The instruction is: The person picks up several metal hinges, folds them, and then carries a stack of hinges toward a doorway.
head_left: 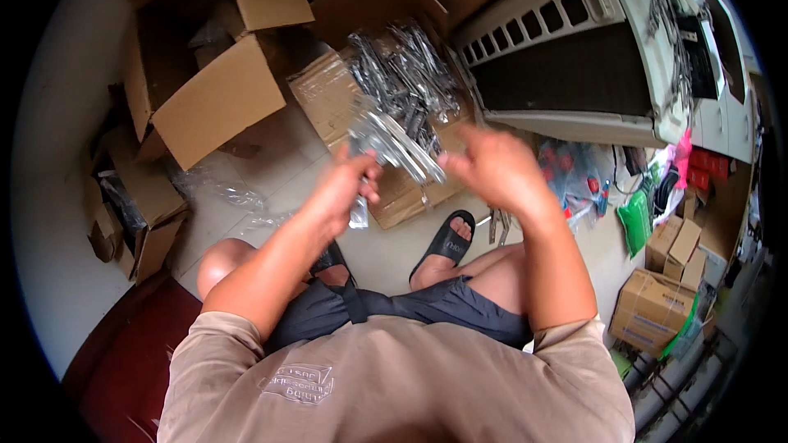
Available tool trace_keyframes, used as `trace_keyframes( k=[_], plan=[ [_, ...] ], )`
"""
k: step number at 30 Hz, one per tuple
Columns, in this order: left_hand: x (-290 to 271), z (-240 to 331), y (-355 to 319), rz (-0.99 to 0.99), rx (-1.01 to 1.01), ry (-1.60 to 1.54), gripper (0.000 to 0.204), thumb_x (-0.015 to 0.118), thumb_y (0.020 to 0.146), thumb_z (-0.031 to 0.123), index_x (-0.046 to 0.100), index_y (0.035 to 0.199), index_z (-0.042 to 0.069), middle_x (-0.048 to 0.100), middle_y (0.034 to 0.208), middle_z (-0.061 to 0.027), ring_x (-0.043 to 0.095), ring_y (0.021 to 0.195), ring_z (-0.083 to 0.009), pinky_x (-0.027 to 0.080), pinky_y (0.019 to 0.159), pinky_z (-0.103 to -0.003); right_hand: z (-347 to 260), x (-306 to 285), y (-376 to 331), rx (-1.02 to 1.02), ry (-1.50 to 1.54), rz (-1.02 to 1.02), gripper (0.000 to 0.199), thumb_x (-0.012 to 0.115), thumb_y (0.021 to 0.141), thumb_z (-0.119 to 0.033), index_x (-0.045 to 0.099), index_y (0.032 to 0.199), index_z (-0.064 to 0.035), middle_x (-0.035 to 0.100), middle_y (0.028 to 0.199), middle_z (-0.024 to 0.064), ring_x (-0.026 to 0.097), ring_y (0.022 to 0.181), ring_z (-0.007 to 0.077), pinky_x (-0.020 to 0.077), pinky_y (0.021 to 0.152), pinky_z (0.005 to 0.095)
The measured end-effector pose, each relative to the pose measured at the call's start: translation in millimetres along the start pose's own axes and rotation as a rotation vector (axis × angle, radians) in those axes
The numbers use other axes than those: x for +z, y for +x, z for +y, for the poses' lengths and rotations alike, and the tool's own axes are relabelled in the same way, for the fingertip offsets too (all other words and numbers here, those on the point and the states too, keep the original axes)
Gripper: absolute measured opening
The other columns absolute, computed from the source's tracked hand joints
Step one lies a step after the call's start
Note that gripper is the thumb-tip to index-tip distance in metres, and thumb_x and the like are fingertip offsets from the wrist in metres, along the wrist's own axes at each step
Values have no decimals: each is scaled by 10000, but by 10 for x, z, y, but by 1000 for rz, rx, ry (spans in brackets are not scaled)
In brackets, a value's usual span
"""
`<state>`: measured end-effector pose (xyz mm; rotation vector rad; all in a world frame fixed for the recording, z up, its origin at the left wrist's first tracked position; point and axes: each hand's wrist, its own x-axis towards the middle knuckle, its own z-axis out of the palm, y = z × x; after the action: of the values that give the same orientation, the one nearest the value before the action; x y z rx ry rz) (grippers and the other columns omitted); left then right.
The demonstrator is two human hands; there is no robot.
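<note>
Packets (406, 74) probably on carton (328, 98).

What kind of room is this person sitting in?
Probably a storeroom or small packing workshop: open cardboard boxes lie around the floor, a heap of bagged metal parts sits ahead, and more cartons are stacked nearby.

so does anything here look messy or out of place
Yes. Loose clear plastic wrapping lies crumpled on the tiled floor by the left knee, and the open brown cardboard boxes sit tipped at odd angles with flaps splayed. A pair of metal pliers lies loose beside the black sandal.
</note>
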<state>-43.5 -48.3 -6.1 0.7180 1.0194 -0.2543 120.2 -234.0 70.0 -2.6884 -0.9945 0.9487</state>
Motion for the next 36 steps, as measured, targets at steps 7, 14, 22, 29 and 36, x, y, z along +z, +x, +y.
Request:
trace_keyframes(
  k=[7,14,22,29,36],
  plan=[
    [-334,574,32,71,316,-106,58,520,1113,166,483,1101,123,520,832,15,426,604,-59,437,556,-231,275,-41,236,123,210,128,531,692,960,-447,696,1278,-22,746,1148,227,695,1100,432,548,968,503],
    [-318,724,-98,34,340,-236,69,499,1127,177,489,1100,115,527,848,7,411,610,-46,439,556,-224,158,953,467,64,101,-306,590,695,952,-473,675,1341,-29,713,1293,215,667,1214,405,520,1045,479],
    [-373,829,-168,-29,431,-274,67,485,1134,176,486,1112,113,526,863,5,419,614,-47,442,571,-229,39,1752,440,26,306,-207,612,666,957,-499,642,1333,-16,727,1200,223,684,1149,404,526,1005,470],
    [-543,940,-340,-75,560,-313,110,492,1142,202,510,1114,97,531,891,8,426,633,-53,438,605,-233,-739,1778,164,-155,639,-313,540,695,925,-578,693,1000,-43,738,925,209,713,916,401,547,818,489],
    [-515,921,-322,-105,527,-339,118,486,1145,215,505,1108,104,522,886,9,427,627,-56,440,609,-236,-1013,2034,309,-80,657,-209,534,844,813,-528,627,870,-43,713,848,175,689,814,387,519,720,500]
  ],
)
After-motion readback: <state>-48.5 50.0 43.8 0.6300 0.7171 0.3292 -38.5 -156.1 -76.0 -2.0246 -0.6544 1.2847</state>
